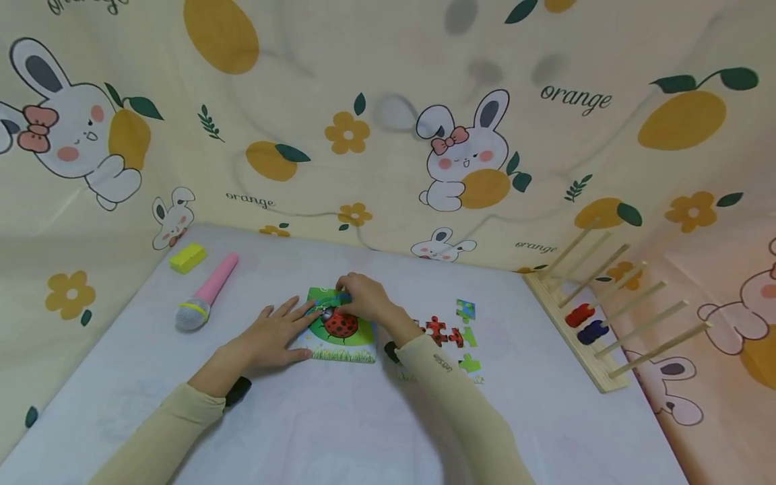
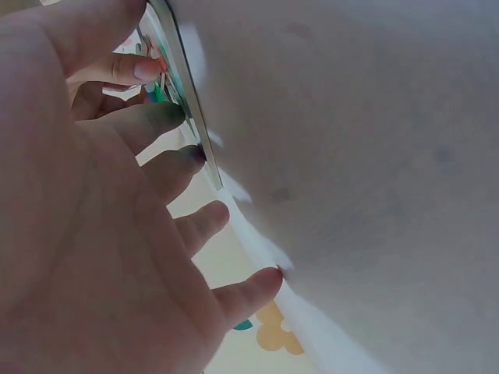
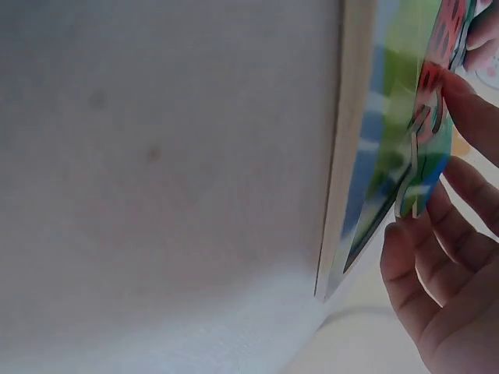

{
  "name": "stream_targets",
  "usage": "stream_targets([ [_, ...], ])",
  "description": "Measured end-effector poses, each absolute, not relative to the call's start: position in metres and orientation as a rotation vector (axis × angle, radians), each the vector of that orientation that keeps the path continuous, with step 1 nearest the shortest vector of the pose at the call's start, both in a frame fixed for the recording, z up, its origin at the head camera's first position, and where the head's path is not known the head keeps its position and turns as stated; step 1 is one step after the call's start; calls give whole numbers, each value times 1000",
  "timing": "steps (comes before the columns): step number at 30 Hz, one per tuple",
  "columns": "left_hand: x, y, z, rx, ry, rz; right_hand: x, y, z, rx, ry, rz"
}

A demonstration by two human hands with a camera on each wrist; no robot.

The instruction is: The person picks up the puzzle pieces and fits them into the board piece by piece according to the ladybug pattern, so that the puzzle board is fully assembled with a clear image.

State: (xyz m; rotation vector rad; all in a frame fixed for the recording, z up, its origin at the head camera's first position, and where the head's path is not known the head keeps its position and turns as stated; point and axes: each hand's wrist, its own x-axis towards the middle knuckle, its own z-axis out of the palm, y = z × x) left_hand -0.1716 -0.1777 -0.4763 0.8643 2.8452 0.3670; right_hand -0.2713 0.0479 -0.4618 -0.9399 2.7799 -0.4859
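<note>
A ladybug jigsaw puzzle board (image 1: 345, 356) lies flat on the table, with a red spotted beetle on green and grass along its near edge. My left hand (image 1: 271, 339) is spread over its left side; the thumb is at the near left corner. In the left wrist view, some fingertips of the left hand (image 2: 117, 195) touch the board's edge while others extend past it. My right hand (image 1: 366, 300) reaches over the top right of the board. Seen from the right wrist, its fingers (image 3: 472, 117) pinch a blue-green puzzle piece (image 3: 437, 160), tilted up from the board.
Loose puzzle pieces (image 1: 436, 330) lie right of the board, partly hidden by the right forearm. A wooden peg rack (image 1: 578, 337) with red and blue beads (image 1: 593, 331) stands farther right. At the back left are a pink toy microphone (image 1: 215, 279) and a yellow block (image 1: 188, 258).
</note>
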Motion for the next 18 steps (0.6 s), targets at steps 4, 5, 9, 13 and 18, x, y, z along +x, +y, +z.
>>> stream_targets([
  [4,-172,-177,-476,853,2842,359,-271,47,-464,-956,2798,-484],
  [5,-172,-177,-476,851,2842,360,-271,46,-465,-959,2803,-477],
  [9,-172,-177,-476,843,2845,363,-271,46,-466,-963,2813,-460],
  [13,-171,-177,-477,841,2841,372,-272,45,-468,-962,2822,-435],
  [18,-170,-177,-475,842,2837,382,-273,44,-469,-955,2836,-390],
])
